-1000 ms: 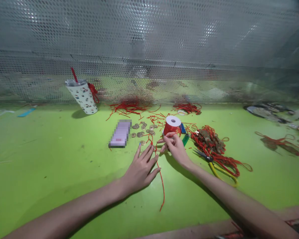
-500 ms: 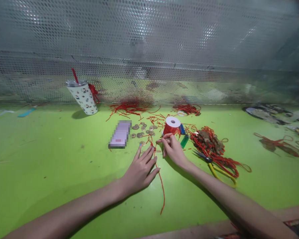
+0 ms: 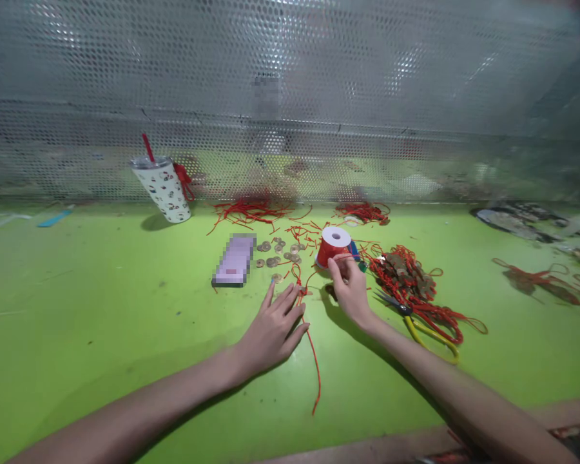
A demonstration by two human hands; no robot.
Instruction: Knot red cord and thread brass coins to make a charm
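Head view: red cord (image 3: 317, 370) is laid on the green tabletop (image 3: 174, 361), near centre, mostly between both hands; its knot (image 3: 302, 292) sits at the left fingertips, small loop showing on the far side, one loose tail trailing toward the near edge. Left hand (image 3: 273, 328) is set palm down, fingers extended and slightly spread, nothing grasped; the knot looks to be held down by the fingertips. Right hand (image 3: 352, 293) is held just right of that, thumb and index brought together; a strand of the cord is pinched there by the look of it, remaining fingers partly hidden.

Risks: knot could be dragged right if too little weight is put on it by the left fingertips. Loop could be cinched unevenly if the strand is pulled too hard. Red thread spool (image 3: 332, 250), standing just beyond the right fingers, could be toppled by a knuckle bump. Loose coins (image 3: 273, 261) on the far side of the left hand could be scattered by a careless sweep. Scissors (image 3: 418, 330) are left with blade tips facing the right hand; a prick is possible if it drifts right.
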